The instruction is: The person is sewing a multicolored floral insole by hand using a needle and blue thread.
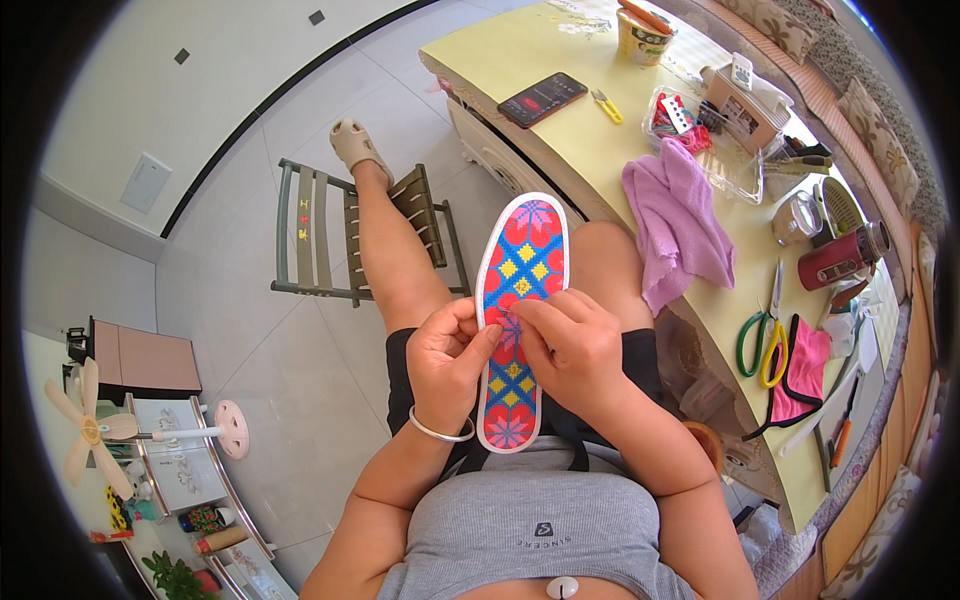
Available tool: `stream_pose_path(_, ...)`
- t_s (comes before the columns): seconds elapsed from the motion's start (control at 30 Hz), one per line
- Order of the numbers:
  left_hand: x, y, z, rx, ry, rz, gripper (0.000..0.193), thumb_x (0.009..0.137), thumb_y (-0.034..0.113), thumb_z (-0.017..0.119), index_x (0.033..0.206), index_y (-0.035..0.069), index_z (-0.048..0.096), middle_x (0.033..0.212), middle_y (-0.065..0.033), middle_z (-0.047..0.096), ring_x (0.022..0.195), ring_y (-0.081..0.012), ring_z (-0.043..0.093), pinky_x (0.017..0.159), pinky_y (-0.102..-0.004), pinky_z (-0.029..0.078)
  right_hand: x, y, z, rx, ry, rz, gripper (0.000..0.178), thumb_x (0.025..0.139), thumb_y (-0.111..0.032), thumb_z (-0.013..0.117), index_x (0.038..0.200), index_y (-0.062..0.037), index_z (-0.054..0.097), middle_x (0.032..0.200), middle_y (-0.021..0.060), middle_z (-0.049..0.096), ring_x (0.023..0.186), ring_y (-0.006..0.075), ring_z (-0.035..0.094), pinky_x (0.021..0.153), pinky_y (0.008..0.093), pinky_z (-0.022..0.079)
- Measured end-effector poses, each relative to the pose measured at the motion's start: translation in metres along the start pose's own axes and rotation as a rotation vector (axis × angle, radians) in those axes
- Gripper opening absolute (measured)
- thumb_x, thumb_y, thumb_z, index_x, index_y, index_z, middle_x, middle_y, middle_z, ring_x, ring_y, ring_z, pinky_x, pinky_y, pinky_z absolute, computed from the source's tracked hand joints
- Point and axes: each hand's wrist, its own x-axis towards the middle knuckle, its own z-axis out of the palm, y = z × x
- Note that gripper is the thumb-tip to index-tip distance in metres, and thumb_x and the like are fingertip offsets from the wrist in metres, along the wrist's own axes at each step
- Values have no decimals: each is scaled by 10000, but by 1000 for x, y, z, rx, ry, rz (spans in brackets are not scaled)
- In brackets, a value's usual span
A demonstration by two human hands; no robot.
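Observation:
An embroidered shoe insole [522, 270] is held upright over my lap, patterned in red, blue and yellow with a white rim. My left hand [450, 352] grips its left edge near the middle, thumb on the front face and fingers curled behind. On the patterned face, my right hand [570, 340] is closed, with thumb and index finger pinched near the insole's centre. Whatever lies in that pinch, if anything, is too small to make out.
On the right, the yellow table holds a phone [542, 99], yellow thread snips [606, 106], a plastic tray of threads [700, 130], a purple towel [680, 225], scissors [768, 335] and a dark red flask [843, 256]. My leg rests on a folding chair [320, 235]. A fan [95, 430] stands lower left.

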Motion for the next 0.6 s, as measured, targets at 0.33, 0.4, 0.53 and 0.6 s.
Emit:
stream_pose_path(0.33,-2,1,3,31,-8,34,222,852,-67,625,1073,-71,607,828,-65,658,722,-77,613,656,-204,505,-2,1,0,34,10,6,133,719,-5,668,845,-34,641,671,73,559,588,248,567,508,355,464)
stream_pose_path(0.4,-2,1,4,62,0,61,231,848,-66,630,1078,-69,608,822,-63,655,717,-77,611,648,-203,504,-2,1,-1,-6,-14,-10,139,715,-17,666,851,-32,637,676,71,547,594,244,561,504,352,459)
stream_pose_path(0.53,-7,-10,2,369,38,285,259,840,-77,638,1096,-63,604,806,-46,629,724,-76,595,630,-201,493,-2,-6,-4,-114,-80,-40,148,708,-52,662,846,-33,609,683,64,517,602,232,545,499,343,446)
stream_pose_path(0.6,-8,-13,2,530,33,398,282,836,-81,644,1113,-59,601,792,-35,611,712,-72,581,609,-200,483,-2,-8,-1,-130,-98,-28,149,703,0,657,841,-32,610,664,74,525,579,242,541,499,353,445)
